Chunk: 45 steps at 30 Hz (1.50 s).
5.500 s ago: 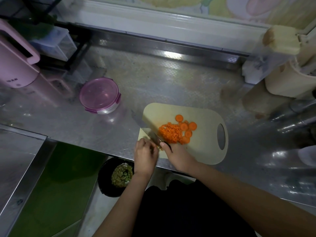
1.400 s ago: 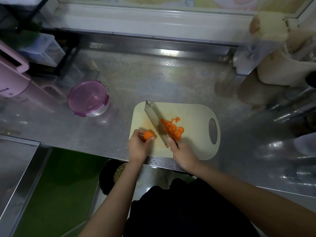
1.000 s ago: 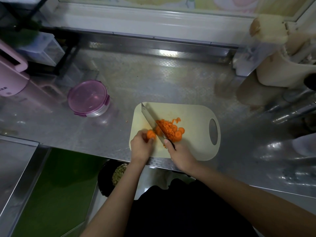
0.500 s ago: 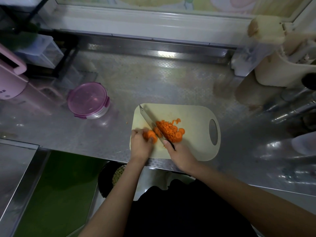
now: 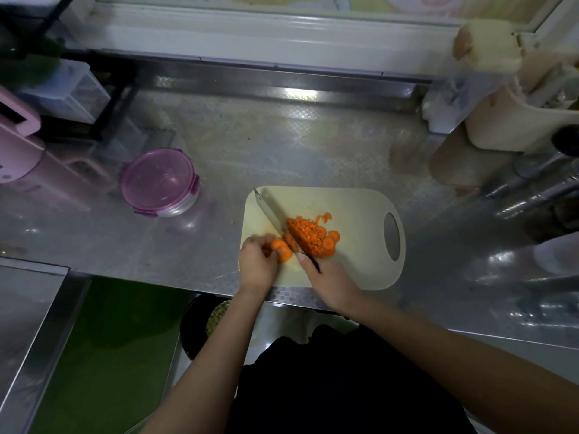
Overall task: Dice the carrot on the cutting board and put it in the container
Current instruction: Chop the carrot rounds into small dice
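The person stood at the steel counter point(image 5: 282, 142) with the carrot in two lots on the cutting board point(image 5: 354, 264): a heap of dice point(image 5: 305, 234) with a few whole rounds point(image 5: 332, 241) against its right side, and a small stack of rounds point(image 5: 282, 249) near the board's left front corner. The left hand point(image 5: 257, 264) had its fingers curled over that stack, pinching it in place. The right hand point(image 5: 329, 277) was wrapped round the handle of the knife point(image 5: 271, 211), forefinger along the back of the blade, so the hands sat close together with only the blade between them. The blade lay slanted, tip toward the far left corner, its right face against the heap. To my eye the cut wanted the left fingertips tucked back from the edge and the tip kept down on the board, since rounds that small would likely slip. The container point(image 5: 178, 209) stood well apart to the left with its pink lid point(image 5: 156, 178) on, so I judged it would need opening before anything went in. One orange scrap point(image 5: 232, 222) lay on the counter just off the board. A pink appliance point(image 5: 12, 145) sat far left, a cream holder point(image 5: 513, 120) far right, and a dark bin point(image 5: 195, 327) stood below the counter's edge.
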Tool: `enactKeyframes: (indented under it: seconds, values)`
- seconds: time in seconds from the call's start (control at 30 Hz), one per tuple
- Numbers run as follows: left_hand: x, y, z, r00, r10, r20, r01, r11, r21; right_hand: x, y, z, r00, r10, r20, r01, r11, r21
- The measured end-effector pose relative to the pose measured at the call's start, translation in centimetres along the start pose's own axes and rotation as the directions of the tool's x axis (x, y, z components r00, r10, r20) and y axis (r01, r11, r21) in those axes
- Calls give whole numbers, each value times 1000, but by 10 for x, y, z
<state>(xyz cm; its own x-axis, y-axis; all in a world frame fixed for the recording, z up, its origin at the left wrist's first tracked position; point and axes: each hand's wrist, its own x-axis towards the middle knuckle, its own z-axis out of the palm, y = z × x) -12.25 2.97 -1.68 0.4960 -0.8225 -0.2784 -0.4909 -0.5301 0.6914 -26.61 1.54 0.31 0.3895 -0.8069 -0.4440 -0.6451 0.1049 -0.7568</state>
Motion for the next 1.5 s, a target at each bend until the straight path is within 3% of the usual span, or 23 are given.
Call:
enactKeyframes:
  seconds: [0.1,0.3,0.5,1.0,1.5]
  values:
    - [-4,2,2,1000,11,-25,-9,998,69,0,-3,-2,1000,2,-4,-2,1000,15]
    - [-5,4,7,983,-155,-99,135,974,-182,-1,-8,-6,1000,12,-14,-11,998,54]
    - [-6,6,6,981,-177,-82,144,941,-306,-2,-8,-6,999,31,11,-31,999,-8]
    - [-1,9,5,971,-226,-77,204,953,-226,5,-11,10,996,87,-32,-90,989,-117]
    - [-2,10,3,973,-220,-76,197,952,-235,7,-15,8,995,93,-18,-94,992,-88]
